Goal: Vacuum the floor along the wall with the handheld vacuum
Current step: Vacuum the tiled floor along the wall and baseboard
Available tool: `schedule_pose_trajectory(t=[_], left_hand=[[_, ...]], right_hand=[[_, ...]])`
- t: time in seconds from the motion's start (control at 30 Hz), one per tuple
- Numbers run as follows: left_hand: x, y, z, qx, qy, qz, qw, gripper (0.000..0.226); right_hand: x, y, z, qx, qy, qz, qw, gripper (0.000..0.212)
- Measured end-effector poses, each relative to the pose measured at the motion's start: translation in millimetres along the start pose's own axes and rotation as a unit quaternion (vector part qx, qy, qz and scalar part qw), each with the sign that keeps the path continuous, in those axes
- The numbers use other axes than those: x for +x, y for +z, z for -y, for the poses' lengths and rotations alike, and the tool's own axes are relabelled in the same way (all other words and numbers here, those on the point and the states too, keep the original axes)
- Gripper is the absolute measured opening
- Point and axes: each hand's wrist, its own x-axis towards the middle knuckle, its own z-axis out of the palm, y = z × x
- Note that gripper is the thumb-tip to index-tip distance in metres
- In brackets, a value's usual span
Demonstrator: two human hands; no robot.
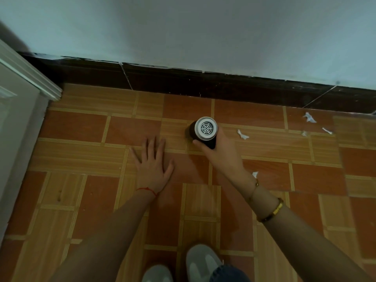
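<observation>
My right hand [218, 151] grips a black handheld vacuum [205, 130], whose white vented rear end faces the camera while its nozzle points down at the tiled floor [91, 190]. It stands a short way in front of the dark baseboard [183, 82] under the pale wall [203, 33]. My left hand [153, 162] lies flat with spread fingers, held over or on the tiles to the left of the vacuum. Several white paper scraps lie to the right: one scrap [242, 135] close to the vacuum, another scrap [309, 118] nearer the baseboard, a third scrap [255, 174] beside my right wrist.
A white door frame [30, 78] stands at the left, meeting the baseboard in the corner. My two grey shoes [200, 261] are at the bottom centre. The orange and tan floor tiles stretch right along the wall.
</observation>
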Motion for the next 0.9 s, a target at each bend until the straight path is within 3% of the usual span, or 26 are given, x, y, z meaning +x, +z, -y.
schedule_pose_trajectory(t=[0.13,0.4,0.67,0.9], left_hand=[[0,2,1,-0.004,0.003,-0.004,1.0,0.071],[0,-1,0,0.009,0.0,-0.002,1.0,0.072],[1,-1,1,0.001,0.0,0.004,1.0,0.074],[1,-5,4,-0.009,-0.016,0.001,1.0,0.076]], right_hand=[[5,11,8,-0.008,-0.033,0.053,0.998,0.069],[54,4,15,-0.01,-0.014,-0.053,0.998,0.068],[67,37,33,-0.013,-0.074,0.043,0.996,0.07],[86,27,32,-0.026,-0.037,-0.026,0.999,0.067]])
